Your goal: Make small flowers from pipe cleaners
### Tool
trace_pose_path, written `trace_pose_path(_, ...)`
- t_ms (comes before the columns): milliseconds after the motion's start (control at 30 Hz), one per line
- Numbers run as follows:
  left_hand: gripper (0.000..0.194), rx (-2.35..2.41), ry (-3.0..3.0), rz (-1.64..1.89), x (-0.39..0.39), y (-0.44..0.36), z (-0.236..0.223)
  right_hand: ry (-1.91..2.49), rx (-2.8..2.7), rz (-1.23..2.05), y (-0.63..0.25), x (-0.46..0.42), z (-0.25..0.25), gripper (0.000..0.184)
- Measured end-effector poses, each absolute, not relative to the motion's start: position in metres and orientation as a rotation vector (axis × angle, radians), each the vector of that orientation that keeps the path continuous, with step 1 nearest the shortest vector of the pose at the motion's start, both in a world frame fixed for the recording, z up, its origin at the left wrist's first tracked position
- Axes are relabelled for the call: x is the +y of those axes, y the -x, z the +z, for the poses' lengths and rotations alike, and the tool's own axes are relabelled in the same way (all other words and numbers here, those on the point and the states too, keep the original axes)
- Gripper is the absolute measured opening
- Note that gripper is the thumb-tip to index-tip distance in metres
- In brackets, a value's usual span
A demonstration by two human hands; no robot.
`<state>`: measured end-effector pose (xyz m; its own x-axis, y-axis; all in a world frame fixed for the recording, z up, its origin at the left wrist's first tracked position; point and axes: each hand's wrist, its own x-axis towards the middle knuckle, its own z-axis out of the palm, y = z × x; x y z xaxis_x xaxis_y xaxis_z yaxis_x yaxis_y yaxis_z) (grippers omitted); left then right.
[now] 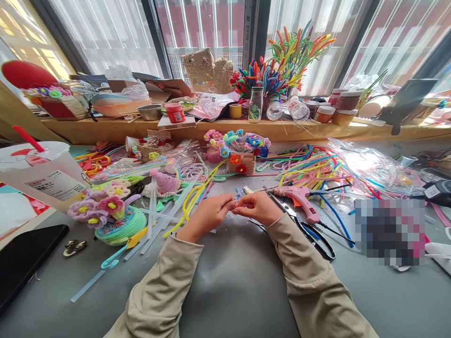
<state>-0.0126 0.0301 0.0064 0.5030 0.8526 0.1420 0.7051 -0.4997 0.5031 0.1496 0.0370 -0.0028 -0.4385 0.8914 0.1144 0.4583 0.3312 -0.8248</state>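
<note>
Above the middle of the grey table (236, 291), my left hand (208, 215) and my right hand (260, 207) meet at the fingertips. Both are closed in a pinch; whatever lies between the fingers is too small or hidden to make out. Just right of my right hand lie a pink glue gun (312, 208) and black-handled scissors (326, 249). Yellow pipe cleaners (192, 199) and clear glue sticks (151, 211) lie to the left of my left hand. Beyond both hands stands a twine-wrapped box (230, 164) with fuzzy pipe-cleaner flowers (239, 139).
At left are a drink cup (58, 185) with a red straw, a green coiled piece (121, 228) bearing flowers, and a black phone (30, 263). Loose pipe cleaners (310, 164) heap at back right. Jars and a glass bottle (255, 105) line the ledge (197, 131).
</note>
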Motion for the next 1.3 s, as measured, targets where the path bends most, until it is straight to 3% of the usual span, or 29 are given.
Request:
trace_pose_path(133, 0.028, 1.31, -2.396, 0.505, 0.031, 0.013, 0.006, 1.185, -2.11, 0.895, -0.151, 0.038, -0.006, 0.025)
trace_pose_path(433, 0.036, 1.339, -2.386, 0.541, 0.031, 0.013, 0.007, 1.082, -2.089, 1.146, -0.156, 0.042, -0.004, 0.028)
trace_pose_path(800, 0.036, 1.386, -2.021, 0.563, 0.034, 0.01, 0.004, 1.352, -2.204, 0.432, -0.14, 0.032, 0.001, 0.012)
trace_pose_path(1300, 0.035, 1.335, -1.619, 0.636, 0.037, 0.014, 0.005, 1.329, -2.25, -0.045, -0.127, 0.028, -0.01, 0.025)
